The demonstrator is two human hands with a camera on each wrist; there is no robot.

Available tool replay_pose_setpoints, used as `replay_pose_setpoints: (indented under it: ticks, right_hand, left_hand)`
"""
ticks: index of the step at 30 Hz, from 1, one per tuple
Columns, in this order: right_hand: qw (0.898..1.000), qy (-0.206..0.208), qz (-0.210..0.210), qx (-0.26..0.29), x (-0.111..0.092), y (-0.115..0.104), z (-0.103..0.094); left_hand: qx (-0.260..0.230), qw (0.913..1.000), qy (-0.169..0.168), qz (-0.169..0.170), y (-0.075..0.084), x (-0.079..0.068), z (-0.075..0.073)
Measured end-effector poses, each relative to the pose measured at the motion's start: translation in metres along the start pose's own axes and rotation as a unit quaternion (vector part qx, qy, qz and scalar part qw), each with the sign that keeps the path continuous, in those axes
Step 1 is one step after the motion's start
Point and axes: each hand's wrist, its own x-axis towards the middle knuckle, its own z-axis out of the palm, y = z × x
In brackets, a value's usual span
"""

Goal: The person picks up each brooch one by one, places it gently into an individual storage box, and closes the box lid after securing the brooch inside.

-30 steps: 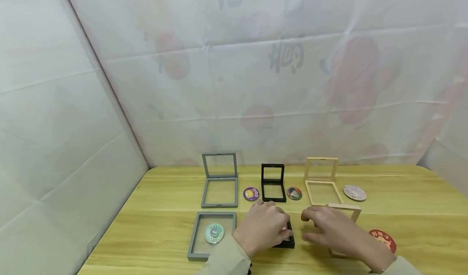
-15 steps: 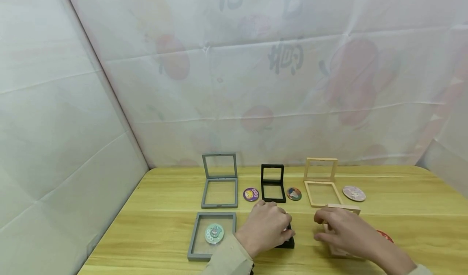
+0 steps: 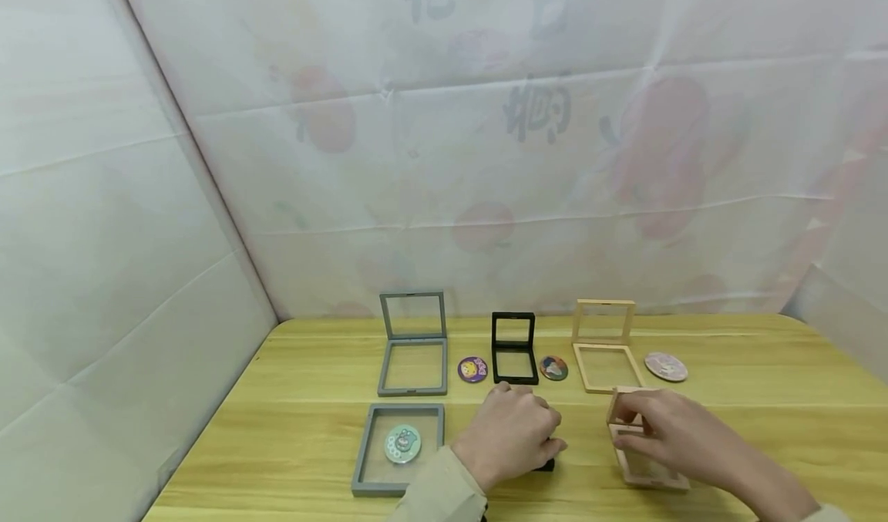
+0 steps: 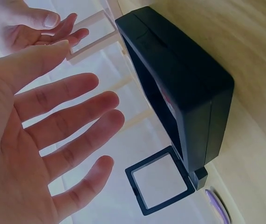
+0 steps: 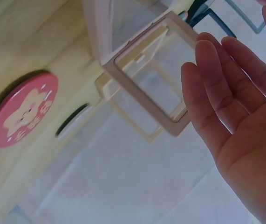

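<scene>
My left hand (image 3: 509, 436) hovers over a closed black display case (image 4: 184, 70), largely hiding it in the head view. Its fingers are spread and apart from the case in the left wrist view. Something reddish shows faintly inside that case. On the right, my right hand (image 3: 683, 429) is at a pale pink display frame (image 5: 139, 98) whose lid stands raised. The fingers look nearly straight beside the lid; contact cannot be made out. A red round badge (image 5: 24, 109) with a star face lies by this frame, hidden from the head view by the right arm.
A grey case (image 3: 362, 456) holding a green badge (image 3: 402, 444) lies at left. Behind stand opened grey (image 3: 384, 368), black (image 3: 515, 345) and cream (image 3: 583, 372) frames. Purple (image 3: 472, 368), multicoloured (image 3: 553, 368) and lilac (image 3: 666, 366) badges lie among them. Fabric walls surround the table.
My right hand has moved right, from the left of the pink frame to over it, and its arm now covers the red badge. My left hand stays nearly in place.
</scene>
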Motion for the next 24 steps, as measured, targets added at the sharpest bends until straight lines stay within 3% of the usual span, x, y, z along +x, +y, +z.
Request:
replay_pose_setpoints:
  ticks: [8, 15, 24]
  right_hand:
    - [0.999, -0.020, 0.034, -0.014, -0.013, 0.011, -0.008]
    - [1.000, -0.012, 0.023, -0.015, -0.026, 0.026, -0.013]
    - [0.996, -0.043, 0.073, 0.006, -0.038, 0.042, -0.022]
  left_hand:
    - [0.000, 0.9999, -0.015, 0.003, 0.003, 0.002, 0.004]
    - [-0.003, 0.9997, -0.021, 0.011, 0.007, 0.006, 0.004]
    - [-0.009, 0.9994, -0.024, 0.025, 0.012, 0.012, 0.007]
